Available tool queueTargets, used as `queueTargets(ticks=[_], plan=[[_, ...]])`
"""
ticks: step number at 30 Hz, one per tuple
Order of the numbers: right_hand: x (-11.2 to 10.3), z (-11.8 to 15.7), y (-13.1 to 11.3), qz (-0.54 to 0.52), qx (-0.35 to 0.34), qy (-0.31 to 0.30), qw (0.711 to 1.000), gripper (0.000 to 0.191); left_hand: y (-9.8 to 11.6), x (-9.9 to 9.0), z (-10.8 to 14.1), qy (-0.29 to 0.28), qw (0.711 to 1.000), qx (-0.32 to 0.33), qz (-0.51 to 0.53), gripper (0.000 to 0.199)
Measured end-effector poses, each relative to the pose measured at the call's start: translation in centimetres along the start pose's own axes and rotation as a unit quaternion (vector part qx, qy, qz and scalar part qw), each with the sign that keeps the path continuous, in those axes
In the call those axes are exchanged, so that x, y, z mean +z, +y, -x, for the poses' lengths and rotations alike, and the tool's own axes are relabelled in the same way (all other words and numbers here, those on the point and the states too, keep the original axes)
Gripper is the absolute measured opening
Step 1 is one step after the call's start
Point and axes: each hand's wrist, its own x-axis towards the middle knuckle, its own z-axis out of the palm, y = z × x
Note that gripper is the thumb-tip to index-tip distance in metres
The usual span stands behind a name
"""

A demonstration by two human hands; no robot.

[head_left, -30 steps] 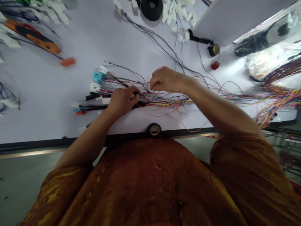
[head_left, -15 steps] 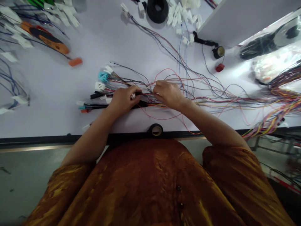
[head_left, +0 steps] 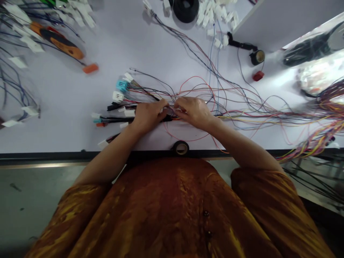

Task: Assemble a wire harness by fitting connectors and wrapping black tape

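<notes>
Both hands meet over a bundle of thin coloured wires point(head_left: 242, 116) lying across the table. My left hand point(head_left: 150, 114) is closed, its thumb and fingers pinching wires of the bundle. Close beside it, my right hand point(head_left: 194, 110) is also closed on wires, its fingertips almost touching the left ones. Exactly which strands are held is hidden. Left of the hands the wires end in a light-blue connector point(head_left: 122, 85), a white connector point(head_left: 117, 96) and a small orange connector point(head_left: 100, 124). Black sleeving point(head_left: 115, 118) covers some strands there.
A roll of black tape point(head_left: 181, 147) lies at the table's front edge, a larger black roll point(head_left: 186, 9) at the back. An orange-and-black tool point(head_left: 57, 41) lies back left among white connectors. A thick wire bunch point(head_left: 331, 107) hangs over the right side.
My left hand has moved right along the wires, closing the gap to my right hand. The small white piece seen in its fingers earlier no longer shows. The whole view has shifted slightly.
</notes>
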Motion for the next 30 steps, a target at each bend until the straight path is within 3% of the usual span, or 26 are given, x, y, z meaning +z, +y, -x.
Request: queueTargets(ticks=[7,13,17,25,30], plan=[[0.3,0.5,1.0,-0.044,-0.028,0.028,0.998,0.029,-0.2,-0.2,-0.1,-0.017,0.999,0.030,0.023,0.022],[0.4,-0.8,1.4,0.033,-0.002,0.020,0.999,0.028,-1.3,-0.6,0.3,-0.032,0.995,0.075,0.060,0.027],[0.0,-1.5,1.0,0.062,0.008,-0.001,0.998,0.027,-1.6,-0.9,0.5,-0.047,0.995,0.056,0.072,0.030],[-0.7,-1.5,0.5,0.058,0.015,0.024,0.998,0.028,-1.9,-0.8,0.6,-0.025,0.997,0.029,0.071,0.031],[-0.8,-1.6,0.9,0.020,-0.024,0.040,0.999,0.026,-1.4,-0.7,0.3,0.003,0.995,-0.003,0.101,0.029]])
